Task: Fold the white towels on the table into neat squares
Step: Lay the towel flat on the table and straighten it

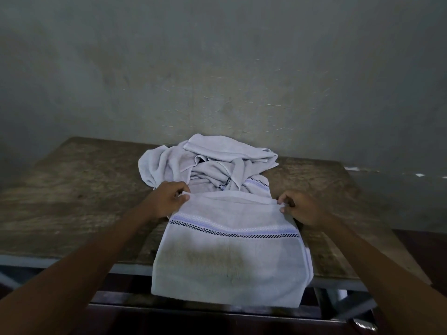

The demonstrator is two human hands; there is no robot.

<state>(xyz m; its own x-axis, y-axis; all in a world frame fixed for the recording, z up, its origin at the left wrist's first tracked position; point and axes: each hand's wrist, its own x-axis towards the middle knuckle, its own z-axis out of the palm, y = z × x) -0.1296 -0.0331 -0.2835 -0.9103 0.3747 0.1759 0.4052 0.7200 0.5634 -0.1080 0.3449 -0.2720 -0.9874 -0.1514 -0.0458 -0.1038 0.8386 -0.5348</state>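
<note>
Nearest you, the towel hangs over the counter's front edge, its lower part lying flat and doubled. A pale blue band with a black checked line crosses it from side to side. Just past that band, your hands hold its far edge: your left hand pinches the left corner between thumb and curled fingers, and your right hand pinches the right corner the same way (the edge runs taut between them). Behind your hands sits the pile of crumpled white towels, touching the one you hold; one of them shows a matching striped band. A grey wall rises behind the counter.
</note>
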